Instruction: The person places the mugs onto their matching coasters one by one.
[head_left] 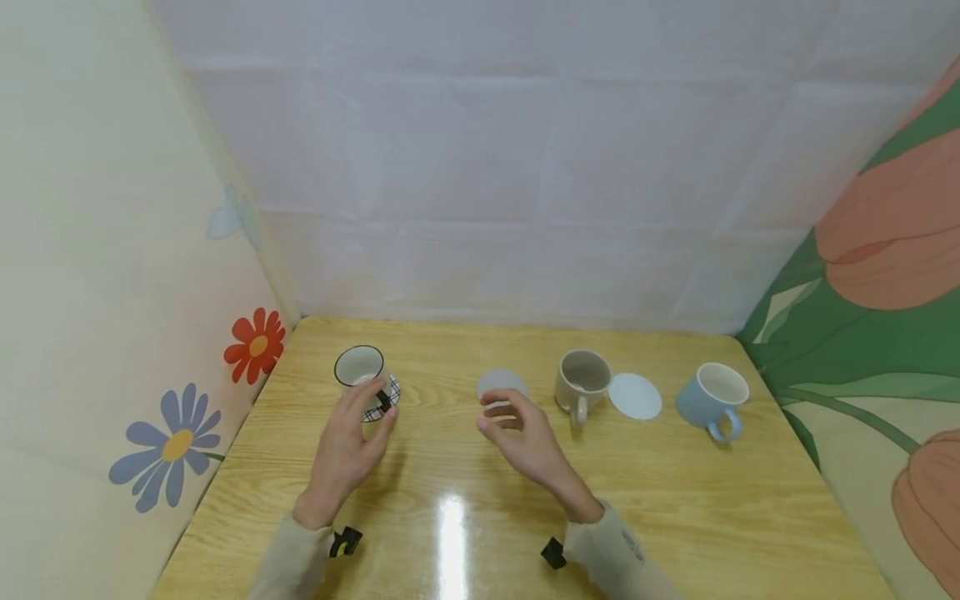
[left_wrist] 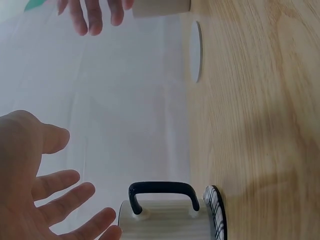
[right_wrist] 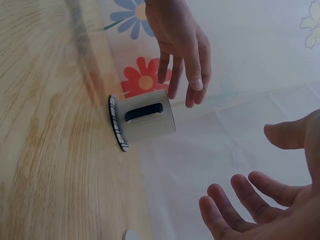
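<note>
Pale cloth hangs behind a wooden table, with a panel of big pink tulips to the right and, to the left, one bearing a red flower and a blue flower. Near the table's left side a white mug with a dark rim stands upright on a plaid coaster, its black handle turned toward the right side of the table. Beside this mug is the left hand, fingers spread loosely and grasping nothing; whether a fingertip touches the mug, I cannot tell. Well apart from it, the right hand hovers by a grey coaster, fingers softly bent, thumb clear of them, likewise holding nothing. Farther right, a beige mug stands upright on the bare wood, its handle toward the person, with a white coaster just beside it. Past that coaster stands a blue mug, also upright on the wood, its handle toward the person. Both arms wear light sleeves.
</note>
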